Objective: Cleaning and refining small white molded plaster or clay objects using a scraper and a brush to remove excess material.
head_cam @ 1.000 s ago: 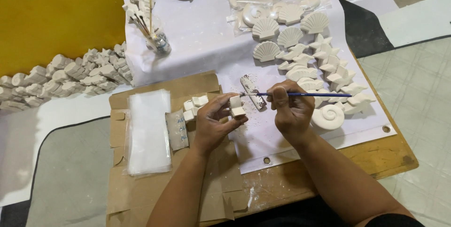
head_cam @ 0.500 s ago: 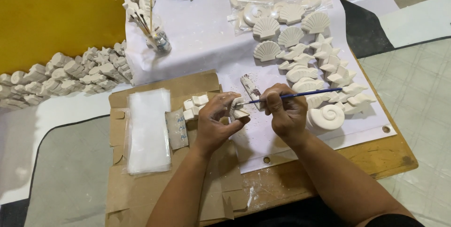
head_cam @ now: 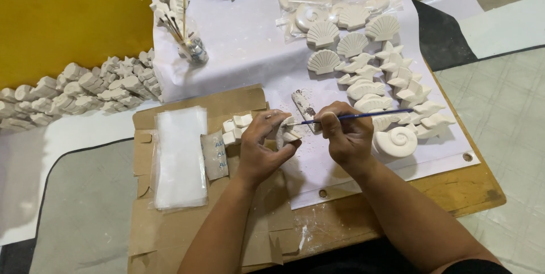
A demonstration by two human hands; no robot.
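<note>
Gripping a small white plaster piece [head_cam: 286, 132] over the cardboard's edge, the left hand [head_cam: 262, 148] presents it rightward. The right hand [head_cam: 347, 137], just beside, pinches a thin blue brush [head_cam: 357, 117] lying nearly level, tip toward the piece.

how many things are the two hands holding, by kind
thin blue-handled paintbrush, in the right hand: 1
small white plaster cast, in the left hand: 1
total: 2
</note>
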